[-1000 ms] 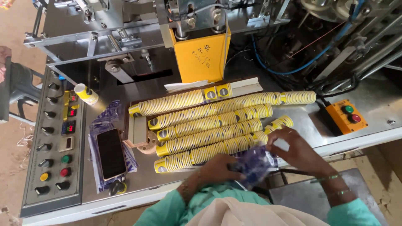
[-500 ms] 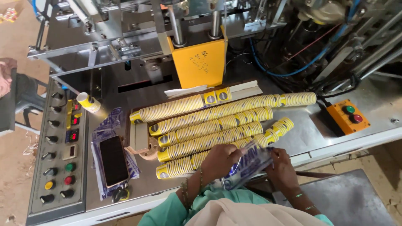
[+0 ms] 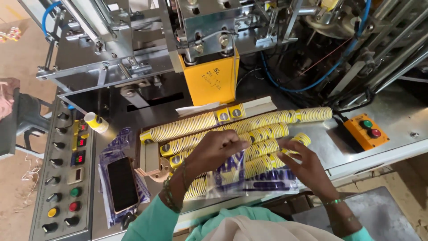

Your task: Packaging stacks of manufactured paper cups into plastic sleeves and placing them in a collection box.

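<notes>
**Clear printed bag held open over stacked cup rows**

Head view.

- Left hand point(image 3: 214, 149): fingers curled shut, pinching the upper edge of the clear plastic bag point(image 3: 249, 176) with blue print. Beaded band on the wrist.
- Right hand point(image 3: 305, 165): fingers partly bent, gripping the bag's far side edge, thumb toward the cups.
- Bag: hangs between the two hands, just below the left fingertips and touching both.
- Cup stacks point(image 3: 232, 129): yellow-and-white, nested in long rows lying on their sides just beyond both hands; long axis runs left to right, slightly uphill to the right. The nearest row sits under the left hand, which is the closer one.
- Left of the left hand: phone point(image 3: 121, 184) on spare bags; control panel point(image 3: 60, 178) further out.
- Right of the right hand: orange button box point(image 3: 365, 130).
</notes>
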